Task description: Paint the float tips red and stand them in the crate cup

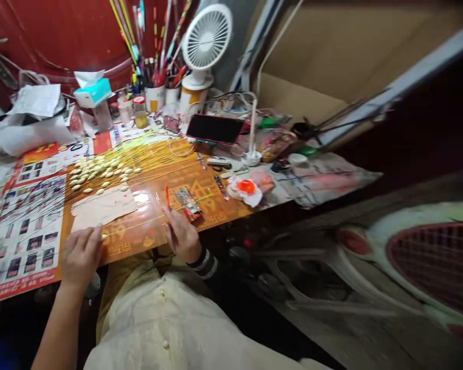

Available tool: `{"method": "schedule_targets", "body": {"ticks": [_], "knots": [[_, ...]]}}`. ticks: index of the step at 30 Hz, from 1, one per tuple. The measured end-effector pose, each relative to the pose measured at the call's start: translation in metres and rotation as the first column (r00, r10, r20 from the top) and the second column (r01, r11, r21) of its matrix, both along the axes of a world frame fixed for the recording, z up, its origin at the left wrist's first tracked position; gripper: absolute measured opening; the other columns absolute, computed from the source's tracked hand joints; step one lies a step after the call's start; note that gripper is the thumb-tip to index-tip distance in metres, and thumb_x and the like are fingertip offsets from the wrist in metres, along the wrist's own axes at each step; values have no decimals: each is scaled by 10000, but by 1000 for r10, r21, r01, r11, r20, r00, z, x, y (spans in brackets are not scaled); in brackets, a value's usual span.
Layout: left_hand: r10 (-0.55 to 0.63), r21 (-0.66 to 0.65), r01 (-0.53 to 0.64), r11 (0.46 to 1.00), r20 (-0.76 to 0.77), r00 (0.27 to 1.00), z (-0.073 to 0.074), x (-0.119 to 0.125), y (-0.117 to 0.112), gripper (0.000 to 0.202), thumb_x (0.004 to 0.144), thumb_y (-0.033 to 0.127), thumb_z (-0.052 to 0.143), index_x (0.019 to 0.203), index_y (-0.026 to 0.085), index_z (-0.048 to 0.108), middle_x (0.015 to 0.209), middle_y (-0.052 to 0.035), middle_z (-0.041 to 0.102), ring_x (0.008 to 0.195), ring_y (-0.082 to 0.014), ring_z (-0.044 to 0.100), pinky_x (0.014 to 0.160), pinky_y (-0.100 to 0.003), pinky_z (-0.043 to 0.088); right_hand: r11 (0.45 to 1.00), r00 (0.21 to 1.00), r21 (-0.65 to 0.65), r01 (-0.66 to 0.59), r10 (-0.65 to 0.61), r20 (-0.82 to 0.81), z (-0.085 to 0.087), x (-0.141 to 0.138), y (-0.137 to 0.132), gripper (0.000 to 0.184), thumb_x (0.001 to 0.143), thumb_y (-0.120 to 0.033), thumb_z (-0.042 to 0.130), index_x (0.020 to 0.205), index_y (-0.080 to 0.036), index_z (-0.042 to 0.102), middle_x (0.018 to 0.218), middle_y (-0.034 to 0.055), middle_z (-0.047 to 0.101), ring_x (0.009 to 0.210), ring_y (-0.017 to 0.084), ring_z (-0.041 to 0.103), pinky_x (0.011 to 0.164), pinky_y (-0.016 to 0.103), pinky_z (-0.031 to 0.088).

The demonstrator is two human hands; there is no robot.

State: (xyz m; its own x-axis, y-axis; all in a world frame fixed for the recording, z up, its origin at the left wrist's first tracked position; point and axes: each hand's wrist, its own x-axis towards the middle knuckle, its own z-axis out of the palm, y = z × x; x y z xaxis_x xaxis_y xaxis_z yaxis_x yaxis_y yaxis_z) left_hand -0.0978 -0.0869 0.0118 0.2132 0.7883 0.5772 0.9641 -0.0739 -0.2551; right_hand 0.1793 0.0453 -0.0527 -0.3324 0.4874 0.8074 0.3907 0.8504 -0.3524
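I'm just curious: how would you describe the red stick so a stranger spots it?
On the glossy orange mat covering the desk, find the right hand. The slim orange-red stick rises from its fingers, unlike the fine yellow threads nearby.

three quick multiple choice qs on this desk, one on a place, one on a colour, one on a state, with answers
1. Where is the fan?
A) on the floor
B) at the back of the table, beyond the phone
C) hanging on the wall

2. What colour is the tissue box?
A) red
B) black
C) teal

3. What is the right hand doing?
A) pinching an orange-red stick
B) lying open and empty
C) out of view

Answers:
1. B, it stands on a can past the phone.
2. C, the box sides show teal under the white tissue.
3. A, the stick pokes up out of that hand's grip.
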Motion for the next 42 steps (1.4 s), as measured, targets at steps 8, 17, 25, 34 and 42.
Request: {"method": "schedule_targets", "body": {"ticks": [8, 17, 25, 34, 42], "knots": [[-325, -41, 326, 945, 32, 945, -13, 101, 91, 256, 937, 216, 585, 1182, 147, 612, 892, -77, 716, 770, -182, 628, 707, -315, 433, 996, 998, -70, -50, 48, -32, 13, 3, 0, 661, 966, -130, 445, 1574, -200, 194, 1422, 126, 559, 1330, 198, 541, 1076, 356, 531], [-328, 16, 327, 945, 78, 942, -19, 101, 96, 268, 906, 208, 633, 1169, 167, 605, 873, -66, 724, 744, -177, 638, 704, -309, 422, 988, 971, -118, 102, -125, -204, 36, 96, -3, 421, 943, -139, 489, 1339, -254, 575, 1113, 62, 732, 1006, 176, 706, 885, 330, 603], [-284, 42, 282, 959, 59, 957, -14, 101, 99, 258, 906, 240, 640, 1158, 183, 631, 861, -54, 726, 729, -163, 646, 713, -290, 434, 845, 865, -453, 283, -429, -260, 47, 174, 22, 226, 965, -302, 509, 1064, -215, 692, 840, 24, 726, 625, 106, 622, 608, 245, 536], [-278, 63, 274, 960, 53, 959, -13, 101, 103, 254, 884, 251, 671, 1128, 181, 657, 860, -59, 730, 717, -164, 644, 681, -271, 434, 812, 851, -435, 389, -497, -168, 62, 197, 63, 309, 979, -397, 458, 928, -203, 694, 782, 33, 704, 679, 137, 653, 686, 270, 537], [-299, 72, 296, 952, 29, 954, -14, 99, 105, 268, 866, 238, 709, 1119, 162, 664, 835, -55, 721, 711, -168, 632, 696, -272, 437, 839, 892, -332, 430, -452, 13, 53, 190, 100, 244, 954, -301, 463, 867, -193, 664, 834, 59, 732, 713, 157, 668, 676, 263, 489]]}}
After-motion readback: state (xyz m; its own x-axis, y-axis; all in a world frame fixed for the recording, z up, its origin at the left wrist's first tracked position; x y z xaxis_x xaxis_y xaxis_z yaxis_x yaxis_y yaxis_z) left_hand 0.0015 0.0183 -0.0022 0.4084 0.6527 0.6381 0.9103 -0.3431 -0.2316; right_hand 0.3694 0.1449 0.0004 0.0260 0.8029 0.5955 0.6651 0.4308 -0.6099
